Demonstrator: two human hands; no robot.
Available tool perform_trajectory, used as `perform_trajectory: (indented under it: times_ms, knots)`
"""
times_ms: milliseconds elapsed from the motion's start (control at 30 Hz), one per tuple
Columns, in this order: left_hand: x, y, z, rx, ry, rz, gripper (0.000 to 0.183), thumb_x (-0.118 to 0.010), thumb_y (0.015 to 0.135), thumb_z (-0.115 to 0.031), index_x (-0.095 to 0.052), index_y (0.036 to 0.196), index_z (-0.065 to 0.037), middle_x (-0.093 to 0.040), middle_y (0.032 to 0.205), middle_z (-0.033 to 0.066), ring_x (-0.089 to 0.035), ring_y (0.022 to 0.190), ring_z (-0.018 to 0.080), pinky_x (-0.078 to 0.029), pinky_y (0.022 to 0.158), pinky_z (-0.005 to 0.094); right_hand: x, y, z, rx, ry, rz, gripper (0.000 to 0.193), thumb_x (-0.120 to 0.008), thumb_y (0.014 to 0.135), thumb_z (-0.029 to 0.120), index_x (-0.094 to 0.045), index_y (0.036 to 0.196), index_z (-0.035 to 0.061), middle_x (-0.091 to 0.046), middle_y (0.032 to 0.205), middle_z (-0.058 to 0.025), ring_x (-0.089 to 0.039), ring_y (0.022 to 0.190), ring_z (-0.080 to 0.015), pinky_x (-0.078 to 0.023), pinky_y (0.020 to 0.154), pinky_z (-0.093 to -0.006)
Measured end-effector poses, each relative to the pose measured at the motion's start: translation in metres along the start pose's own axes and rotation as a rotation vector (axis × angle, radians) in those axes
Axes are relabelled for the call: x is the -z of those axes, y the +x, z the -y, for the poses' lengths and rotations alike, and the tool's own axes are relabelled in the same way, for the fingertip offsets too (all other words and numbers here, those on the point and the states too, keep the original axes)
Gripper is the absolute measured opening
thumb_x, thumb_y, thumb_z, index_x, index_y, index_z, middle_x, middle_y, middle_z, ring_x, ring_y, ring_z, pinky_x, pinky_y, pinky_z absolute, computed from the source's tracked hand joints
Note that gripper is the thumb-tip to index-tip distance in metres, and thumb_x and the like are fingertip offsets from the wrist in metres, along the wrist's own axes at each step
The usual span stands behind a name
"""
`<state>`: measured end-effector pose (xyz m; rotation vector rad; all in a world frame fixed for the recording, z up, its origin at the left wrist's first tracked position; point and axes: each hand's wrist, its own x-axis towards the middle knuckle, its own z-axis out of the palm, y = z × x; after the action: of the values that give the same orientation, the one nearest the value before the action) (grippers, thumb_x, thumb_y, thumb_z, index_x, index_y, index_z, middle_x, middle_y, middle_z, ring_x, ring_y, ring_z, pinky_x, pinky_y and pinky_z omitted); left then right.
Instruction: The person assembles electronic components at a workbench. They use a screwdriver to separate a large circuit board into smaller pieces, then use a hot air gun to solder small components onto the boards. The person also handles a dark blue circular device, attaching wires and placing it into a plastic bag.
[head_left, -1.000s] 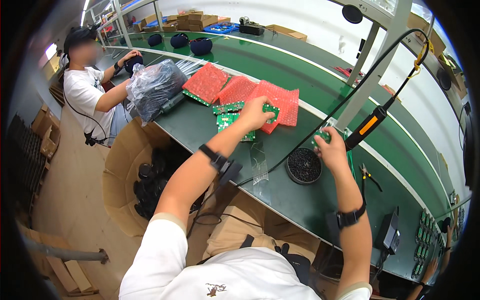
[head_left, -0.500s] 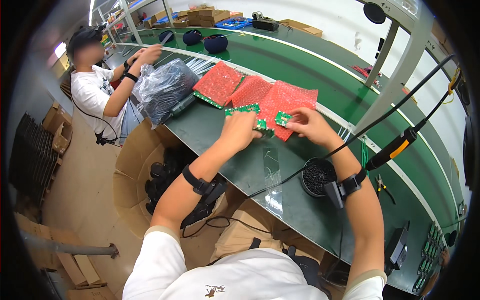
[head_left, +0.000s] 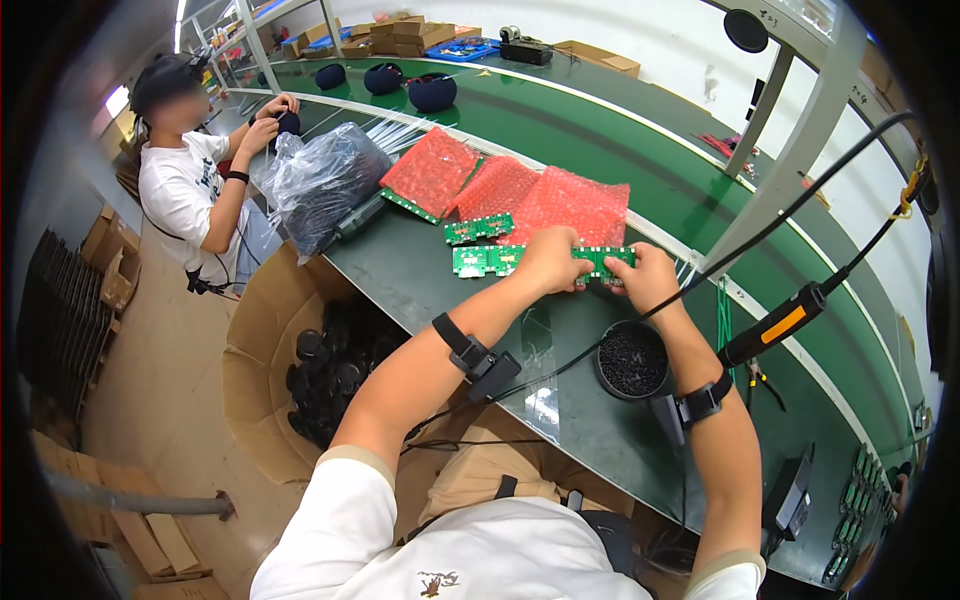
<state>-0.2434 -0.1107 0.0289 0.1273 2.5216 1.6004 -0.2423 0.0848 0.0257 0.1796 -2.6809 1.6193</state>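
Observation:
My left hand (head_left: 553, 263) and my right hand (head_left: 648, 274) both pinch a green circuit board panel (head_left: 601, 258), thumbs on its near edge. Left of my left hand lies another stretch of green circuit board (head_left: 486, 261); the hand hides whether it joins the held part. Just beyond it is a shorter green board piece (head_left: 478, 229). Red bubble-wrap sheets (head_left: 575, 203) lie behind, and a red bubble-wrap pouch (head_left: 432, 172) rests on more green boards at their left.
A round tub of small black parts (head_left: 632, 360) stands by my right forearm. A black cable crosses above the bench to a hanging tool (head_left: 775, 325). Pliers (head_left: 765, 385) lie farther right. A large carton (head_left: 262, 370) of black parts sits below the bench edge. A co-worker (head_left: 195, 170) works at left.
Both hands have moved right and nearer, now close together on one panel. Board pieces earlier under my left hand lie exposed. The co-worker's hands have lowered to a dark rounded item.

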Motion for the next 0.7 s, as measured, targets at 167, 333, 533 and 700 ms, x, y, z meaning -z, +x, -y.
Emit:
perform_trajectory:
  times_ms: [167, 333, 533, 700]
  knots:
    - [-0.01, -0.012, 0.005, -0.034, 0.098, -0.064, 0.037, -0.081, 0.086, -0.009, -0.061, 0.112, 0.008, -0.073, 0.083, 0.0196, -0.077, 0.072, 0.0237, -0.059, 0.056, 0.0358, -0.009, -0.015, 0.002, -0.035, -0.157, -0.065, 0.027, -0.08, 0.089, 0.016, -0.068, 0.091, -0.0086, -0.075, 0.081, -0.0203, -0.077, 0.072, -0.0229, -0.06, 0.058, -0.0341]
    - [-0.01, -0.013, 0.02, -0.222, 0.32, -0.019, 0.035, -0.084, 0.082, -0.017, -0.067, 0.105, 0.004, -0.072, 0.082, 0.0158, -0.073, 0.081, 0.0226, -0.055, 0.07, 0.0395, -0.002, -0.018, -0.002, 0.045, -0.232, 0.034, 0.024, -0.078, 0.091, 0.016, -0.071, 0.099, -0.0051, -0.076, 0.085, -0.0168, -0.076, 0.074, -0.0201, -0.058, 0.062, -0.0315]
    - [0.019, -0.024, 0.036, -0.32, 0.195, 0.147, 0.03, -0.086, 0.079, -0.018, -0.071, 0.099, 0.0, -0.071, 0.083, 0.0125, -0.066, 0.076, 0.0178, -0.051, 0.072, 0.0354, 0.035, -0.005, -0.017, -0.258, 0.145, 0.312, 0.022, -0.075, 0.095, 0.021, -0.073, 0.102, 0.0008, -0.075, 0.085, -0.0065, -0.074, 0.071, -0.0144, -0.053, 0.057, -0.0245]
    - [0.063, -0.044, 0.045, -0.409, 0.752, -0.299, 0.048, -0.091, 0.069, -0.034, -0.076, 0.106, -0.007, -0.069, 0.107, 0.0149, -0.062, 0.107, 0.0337, -0.051, 0.093, 0.0446, 0.042, -0.011, -0.012, 0.011, -0.773, -0.126, 0.038, -0.08, 0.083, 0.037, -0.076, 0.101, 0.0038, -0.076, 0.092, -0.0158, -0.074, 0.091, -0.0338, -0.058, 0.078, -0.0448]
